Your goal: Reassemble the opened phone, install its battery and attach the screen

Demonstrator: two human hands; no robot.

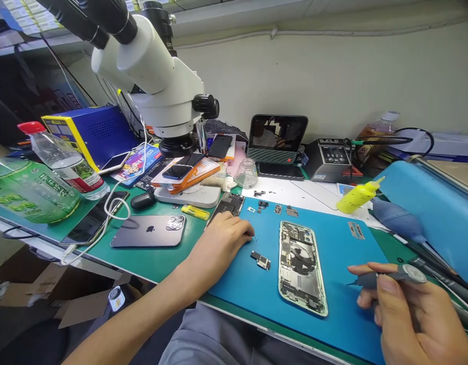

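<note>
My right hand (420, 309) is closed around a grey screwdriver (397, 275), its tip pointing left above the blue mat (348, 284). Left of it lies an opened phone housing (300, 268) with its inner parts exposed. My left hand (229, 233) rests at the mat's left side with its fingers curled together; whatever the fingertips hold is hidden. Beyond that hand, partly covered, lies a black battery-like part (234, 202). A small black-and-silver phone component (261, 260) sits between the left hand and the housing. Small metal plates (292, 211) and a camera module (263, 204) lie behind.
A microscope (153, 81) towers at the back left. A purple-grey phone (150, 230), a yellow lighter-like item (195, 212) and bottles (77, 172) stand or lie on the left. On the right are a yellow squeeze bottle (357, 196) and a blue air blower (399, 220).
</note>
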